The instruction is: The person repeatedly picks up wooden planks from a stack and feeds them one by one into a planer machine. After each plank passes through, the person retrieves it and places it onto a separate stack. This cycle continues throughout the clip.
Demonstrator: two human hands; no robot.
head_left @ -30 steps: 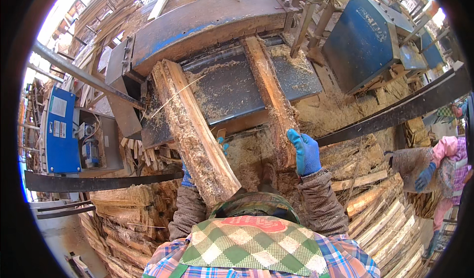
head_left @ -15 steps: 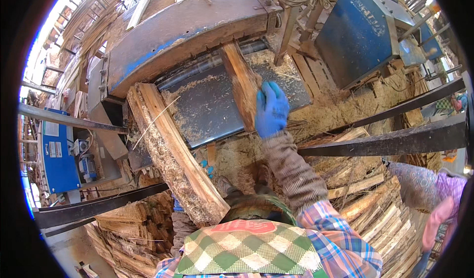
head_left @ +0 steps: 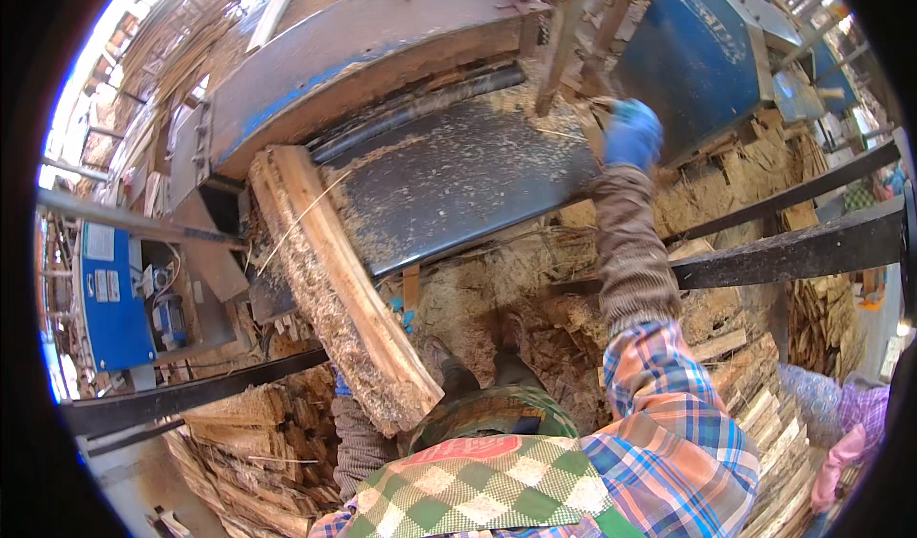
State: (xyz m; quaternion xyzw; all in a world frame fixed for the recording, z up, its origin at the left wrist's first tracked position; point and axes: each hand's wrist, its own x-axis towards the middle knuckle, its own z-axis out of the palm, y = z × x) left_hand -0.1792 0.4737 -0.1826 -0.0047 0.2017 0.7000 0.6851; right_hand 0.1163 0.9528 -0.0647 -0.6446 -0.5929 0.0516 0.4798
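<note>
A long, bark-edged wood slab [head_left: 330, 280] slants from the left side of the machine's dark metal bed [head_left: 458, 184] down towards my body. My left hand [head_left: 408, 318], in a blue glove, holds it from beneath; only blue fingertips show past its right edge, and the rest is hidden under the slab. My right hand [head_left: 632, 135], also blue-gloved, is beyond the bed's right end, beside a rusty metal post [head_left: 562, 55]. Motion smears its fingers, so I cannot see whether they grip anything. Sawdust and chips are scattered over the bed.
A roller [head_left: 420, 116] runs beneath the machine's heavy brown hood [head_left: 373, 51]. Blue housings stand at right [head_left: 693, 60] and left [head_left: 115, 294]. Dark rails [head_left: 793, 251] cross both sides. Stacked slabs [head_left: 258, 442] flank me. Another person's sleeve [head_left: 864, 409] shows at far right.
My right hand has moved right and away from the bed. The short wood piece under it no longer shows on the bed. The slab in my left hand has barely shifted.
</note>
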